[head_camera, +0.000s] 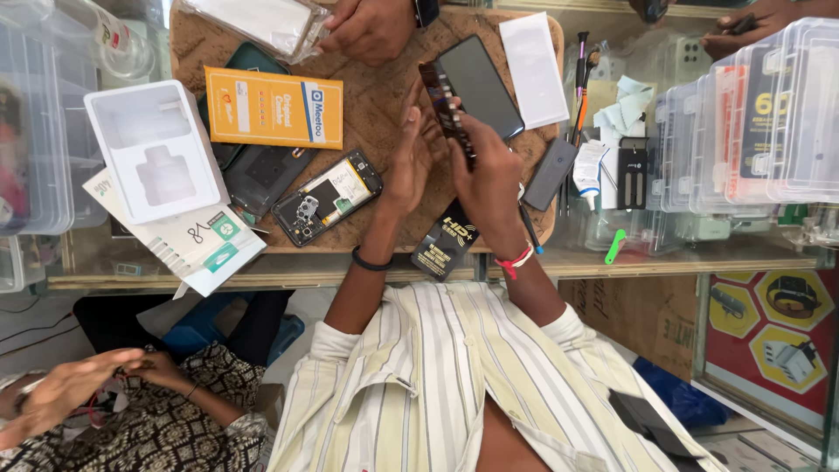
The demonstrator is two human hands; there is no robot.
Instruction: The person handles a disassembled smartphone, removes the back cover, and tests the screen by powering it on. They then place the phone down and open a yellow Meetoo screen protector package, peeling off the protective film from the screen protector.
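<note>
Head view: on the brown mat (376, 118) of the counter (699, 260) lie an empty white box tray (153, 153), an orange package (273, 107) and an opened phone (327, 197) with its insides showing. The left hand (409, 166) is open, fingers straight, beside a dark phone (446, 109) held edge-on above the mat by the right hand (489, 179). A black screen panel (481, 85) lies just behind.

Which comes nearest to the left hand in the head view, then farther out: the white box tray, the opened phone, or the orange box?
1. opened phone, lying face down just to the left of the left hand.
2. orange box, farther left and higher in the picture.
3. white box tray, farthest, out at the left.
</note>
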